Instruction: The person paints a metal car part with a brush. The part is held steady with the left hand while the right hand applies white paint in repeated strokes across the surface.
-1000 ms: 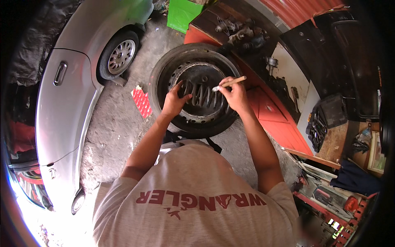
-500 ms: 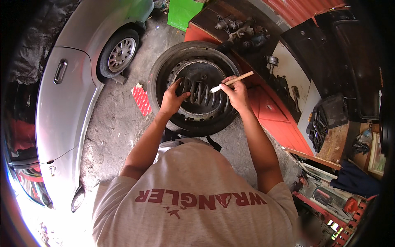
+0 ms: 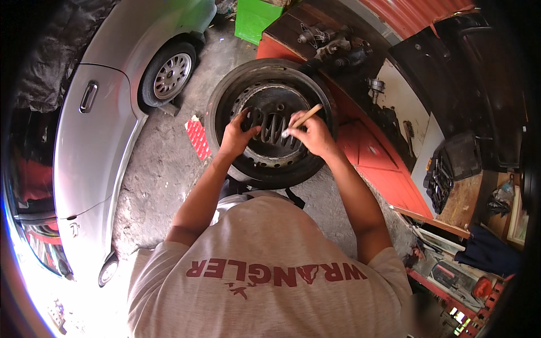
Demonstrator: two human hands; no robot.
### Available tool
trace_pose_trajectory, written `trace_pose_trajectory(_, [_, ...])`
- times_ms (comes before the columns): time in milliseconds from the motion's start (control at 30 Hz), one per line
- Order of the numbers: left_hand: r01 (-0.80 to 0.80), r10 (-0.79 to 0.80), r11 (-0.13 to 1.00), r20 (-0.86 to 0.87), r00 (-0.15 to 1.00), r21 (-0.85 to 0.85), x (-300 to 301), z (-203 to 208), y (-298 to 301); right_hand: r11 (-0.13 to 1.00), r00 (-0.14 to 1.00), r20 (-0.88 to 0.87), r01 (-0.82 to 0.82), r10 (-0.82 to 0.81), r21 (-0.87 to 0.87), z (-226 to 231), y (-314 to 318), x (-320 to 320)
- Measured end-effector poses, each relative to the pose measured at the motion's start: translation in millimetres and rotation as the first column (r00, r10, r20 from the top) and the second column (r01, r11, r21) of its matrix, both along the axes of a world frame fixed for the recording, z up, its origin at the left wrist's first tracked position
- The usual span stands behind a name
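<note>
A dark coil spring (image 3: 273, 129) lies sideways above the middle of a black wheel with its tyre (image 3: 214, 107), which lies flat in front of me. My left hand (image 3: 237, 136) grips the spring's left end, thumb on the near side and fingers on the far side. A thin brush (image 3: 308, 114) with a wooden handle and a pale tip is pinched in my right hand (image 3: 313, 136). Its tip touches or nearly touches the coils toward the spring's right part. My right hand hides the spring's right end.
A silver car (image 3: 96, 158) stands on the left, a red patterned card (image 3: 198, 138) on the floor beside the wheel. To the right is a red-sided workbench (image 3: 375, 160) with metal parts (image 3: 332, 42) and an open tool case (image 3: 442, 174). A green box (image 3: 255, 21) stands at the back.
My right hand has moved left along the spring, and the brush tip now sits nearer its middle with the handle tilted more steeply. My left hand keeps its grip.
</note>
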State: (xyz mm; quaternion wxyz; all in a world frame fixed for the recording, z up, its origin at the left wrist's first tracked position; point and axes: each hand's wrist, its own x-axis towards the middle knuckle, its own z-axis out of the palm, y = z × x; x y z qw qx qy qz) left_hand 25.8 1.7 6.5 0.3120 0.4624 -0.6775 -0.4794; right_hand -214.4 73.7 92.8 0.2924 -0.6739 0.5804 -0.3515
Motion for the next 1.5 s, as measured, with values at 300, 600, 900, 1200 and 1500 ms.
trace_pose_trajectory(300, [0.034, -0.035, 0.995, 0.012, 0.999, 0.096, 3.8, 9.3, 3.9, 0.988, 0.978, -0.144, -0.154, 0.151, -0.005, 22.9, -15.4, 5.7])
trace_pose_trajectory(600, [0.022, -0.025, 0.995, 0.028, 0.999, 0.097, 3.6, 8.3, 5.5, 0.957, 0.966, -0.105, -0.212, 0.236, 0.195, 20.3, -13.9, 10.6])
trace_pose_trajectory(900, [0.014, -0.011, 0.996, -0.038, 0.999, 0.083, 4.8, 2.7, 10.5, 0.976, 0.993, -0.032, -0.103, 0.111, 0.192, 17.3, -14.9, 2.3])
trace_pose_trajectory(1200, [-0.033, 0.033, 0.999, -0.005, 0.999, -0.013, 3.4, 0.4, 12.1, 0.975, 0.989, 0.012, -0.150, 0.150, 0.162, 10.5, -7.1, -0.8])
trace_pose_trajectory(1500, [0.036, -0.033, 0.994, -0.023, 0.999, 0.103, 10.2, 11.0, 21.7, 0.988, 0.987, 0.162, -0.042, 0.018, 0.147, -7.1, -9.2, -14.7])
